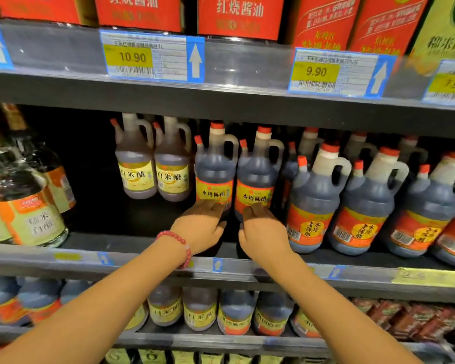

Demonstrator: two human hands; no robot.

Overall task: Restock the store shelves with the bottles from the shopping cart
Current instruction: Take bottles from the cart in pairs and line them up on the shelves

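Two dark vinegar bottles with red caps and orange-yellow labels stand side by side on the middle shelf (142,254). My left hand (202,227) rests its fingers against the lower front of the left bottle (215,169); a pink bead bracelet is on that wrist. My right hand (263,229) touches the lower front of the right bottle (258,174) in the same way. Fingers of both hands lie flat on the labels rather than wrapped around the bottles. The shopping cart is out of view.
Two pale vinegar bottles (153,164) stand behind and left, with dark shelf space left of them. Larger dark jugs (315,200) crowd the right. Glass bottles (24,200) stand at far left. The upper shelf edge (221,98) hangs just above the caps. More bottles fill the lower shelf.
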